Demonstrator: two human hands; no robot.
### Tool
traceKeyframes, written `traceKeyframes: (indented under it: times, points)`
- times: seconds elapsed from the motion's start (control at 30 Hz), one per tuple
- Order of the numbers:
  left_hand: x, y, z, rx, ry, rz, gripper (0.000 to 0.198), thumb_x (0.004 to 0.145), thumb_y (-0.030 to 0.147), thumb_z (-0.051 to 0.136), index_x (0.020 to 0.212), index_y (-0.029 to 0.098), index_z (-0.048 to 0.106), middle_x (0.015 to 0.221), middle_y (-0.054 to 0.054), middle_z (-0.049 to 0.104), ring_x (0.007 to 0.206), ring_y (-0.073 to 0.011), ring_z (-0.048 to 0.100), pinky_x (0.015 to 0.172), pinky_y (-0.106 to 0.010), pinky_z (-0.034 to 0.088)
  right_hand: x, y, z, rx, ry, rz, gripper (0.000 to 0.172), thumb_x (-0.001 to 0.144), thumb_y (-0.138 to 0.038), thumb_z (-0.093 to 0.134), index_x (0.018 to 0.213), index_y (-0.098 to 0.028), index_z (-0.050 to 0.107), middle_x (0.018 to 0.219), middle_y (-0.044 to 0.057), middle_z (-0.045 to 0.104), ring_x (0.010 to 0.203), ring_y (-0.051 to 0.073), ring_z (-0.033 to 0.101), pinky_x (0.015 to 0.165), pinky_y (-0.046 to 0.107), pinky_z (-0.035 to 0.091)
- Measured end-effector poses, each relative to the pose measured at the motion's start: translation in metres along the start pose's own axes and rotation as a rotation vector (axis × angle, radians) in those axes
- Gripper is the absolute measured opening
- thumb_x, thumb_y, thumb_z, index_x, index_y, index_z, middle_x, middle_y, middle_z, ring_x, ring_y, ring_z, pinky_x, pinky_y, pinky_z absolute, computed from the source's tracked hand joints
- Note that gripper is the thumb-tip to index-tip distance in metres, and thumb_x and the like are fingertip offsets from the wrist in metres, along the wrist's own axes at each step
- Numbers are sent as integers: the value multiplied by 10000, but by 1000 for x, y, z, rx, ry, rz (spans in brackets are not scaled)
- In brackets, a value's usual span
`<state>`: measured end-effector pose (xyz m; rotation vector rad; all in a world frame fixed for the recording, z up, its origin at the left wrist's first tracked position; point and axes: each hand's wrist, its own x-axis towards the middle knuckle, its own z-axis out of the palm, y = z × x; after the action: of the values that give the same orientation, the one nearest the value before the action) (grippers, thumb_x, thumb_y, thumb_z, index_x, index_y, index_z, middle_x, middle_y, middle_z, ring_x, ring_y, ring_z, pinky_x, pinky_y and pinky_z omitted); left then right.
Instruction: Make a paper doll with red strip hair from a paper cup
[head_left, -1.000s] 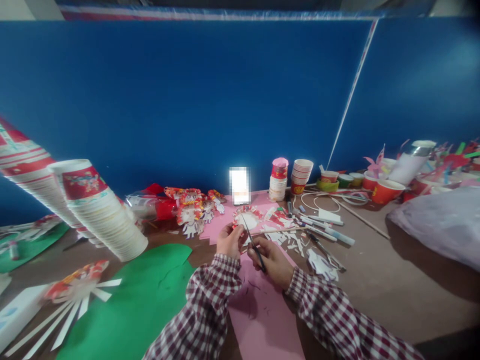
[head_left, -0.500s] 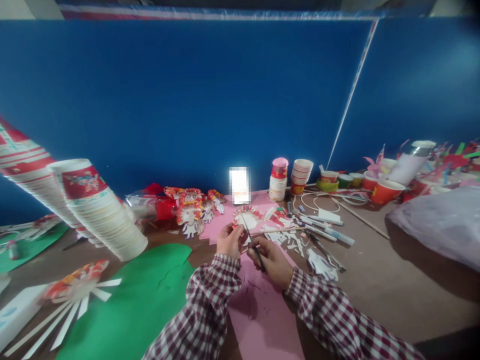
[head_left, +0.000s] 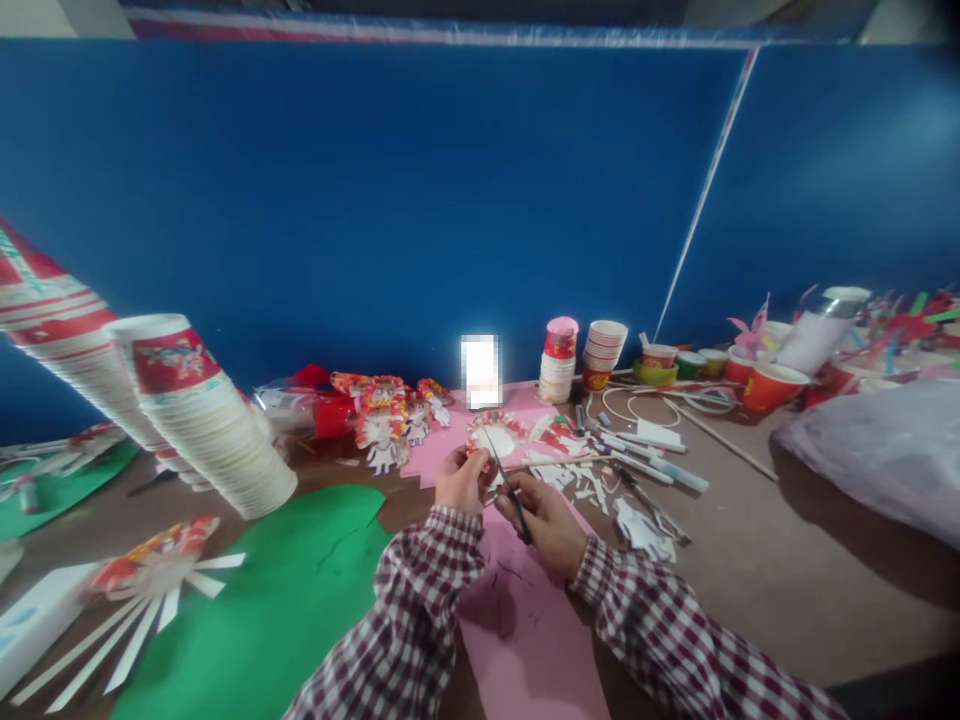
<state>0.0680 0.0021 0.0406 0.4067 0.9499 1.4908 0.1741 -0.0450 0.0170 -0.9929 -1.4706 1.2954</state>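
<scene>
My left hand is closed on the near edge of a cut paper cup, opened out into a white disc with a fringed red-and-white rim. In my right hand is a pair of scissors with dark handles, its blades slanting up and left over the cup's rim beside my left fingertips. Whether the blades touch the paper I cannot make out. Both hands are above a pink paper sheet. White paper scraps lie to the right of the cup.
Tall stacked paper cups lean at left, beside green paper and a cup cut into strips. Paper lion figures stand behind my left hand. Markers, orange cups and a plastic bag occupy the right.
Hands, scissors and cut cup stay in almost the same place. The whole view has shifted only slightly.
</scene>
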Motion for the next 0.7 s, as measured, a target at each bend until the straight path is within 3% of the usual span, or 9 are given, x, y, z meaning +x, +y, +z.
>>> traceKeyframes:
  times: [0.7]
  points:
    - [-1, 2, 1, 8, -21, 4, 153, 605, 48, 616, 642, 128, 492, 511, 37, 525, 449, -40, 515, 457, -137, 464, 0, -1, -2, 15, -10, 32, 233, 751, -379, 563, 816, -160, 519, 512, -74, 351, 430, 49, 266, 398, 181, 207]
